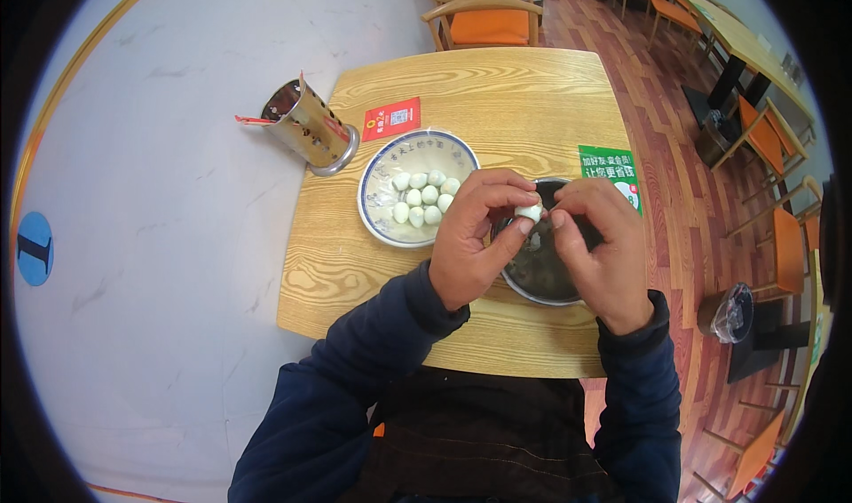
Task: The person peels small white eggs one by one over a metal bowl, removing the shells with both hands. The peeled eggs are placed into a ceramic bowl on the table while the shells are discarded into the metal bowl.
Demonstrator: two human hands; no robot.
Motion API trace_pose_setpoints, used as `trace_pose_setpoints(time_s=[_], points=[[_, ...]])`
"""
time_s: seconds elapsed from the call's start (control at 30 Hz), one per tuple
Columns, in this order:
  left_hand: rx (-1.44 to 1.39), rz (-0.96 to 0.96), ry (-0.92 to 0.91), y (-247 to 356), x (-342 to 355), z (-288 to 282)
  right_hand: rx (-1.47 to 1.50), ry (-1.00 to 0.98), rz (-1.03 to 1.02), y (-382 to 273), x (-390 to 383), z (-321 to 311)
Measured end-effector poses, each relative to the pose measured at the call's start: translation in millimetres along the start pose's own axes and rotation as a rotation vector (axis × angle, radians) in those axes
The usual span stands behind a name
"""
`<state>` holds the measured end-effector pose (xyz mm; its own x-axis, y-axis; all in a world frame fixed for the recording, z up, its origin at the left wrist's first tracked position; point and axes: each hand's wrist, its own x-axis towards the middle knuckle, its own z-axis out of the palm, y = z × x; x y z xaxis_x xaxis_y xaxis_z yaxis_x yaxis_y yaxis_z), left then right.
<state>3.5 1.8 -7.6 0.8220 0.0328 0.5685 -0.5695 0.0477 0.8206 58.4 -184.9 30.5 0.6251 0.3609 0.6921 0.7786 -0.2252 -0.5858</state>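
Observation:
My left hand and my right hand meet over a dark metal bowl. Between their fingertips they pinch one small white egg, partly hidden by my fingers. To the left, a white plate with a blue rim holds several small peeled white eggs in a cluster. Both dishes rest on a small wooden table. The bowl's contents are dark and hard to make out.
A perforated metal utensil holder stands at the table's back left corner, beside a red card. A green sticker lies at the right edge. A wooden chair with an orange seat faces me. More tables and chairs stand at right.

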Motion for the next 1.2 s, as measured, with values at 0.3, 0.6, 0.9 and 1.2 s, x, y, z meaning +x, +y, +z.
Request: trace_pose_setpoints(time_s=[0.3,0.6,0.9,1.2], points=[[0.275,0.099,-0.057,-4,-1,-5,0.264,-0.081,0.303,-10,-5,0],[0.260,0.070,-0.045,-10,-3,-5,0.128,-0.094,0.210,-9,-6,0],[0.146,-0.009,-0.020,-3,-5,3,-0.112,-0.020,0.021,-4,-11,9],[-0.002,-0.034,-0.034,2,-4,4,-0.071,-0.021,0.081,-10,-14,7]])
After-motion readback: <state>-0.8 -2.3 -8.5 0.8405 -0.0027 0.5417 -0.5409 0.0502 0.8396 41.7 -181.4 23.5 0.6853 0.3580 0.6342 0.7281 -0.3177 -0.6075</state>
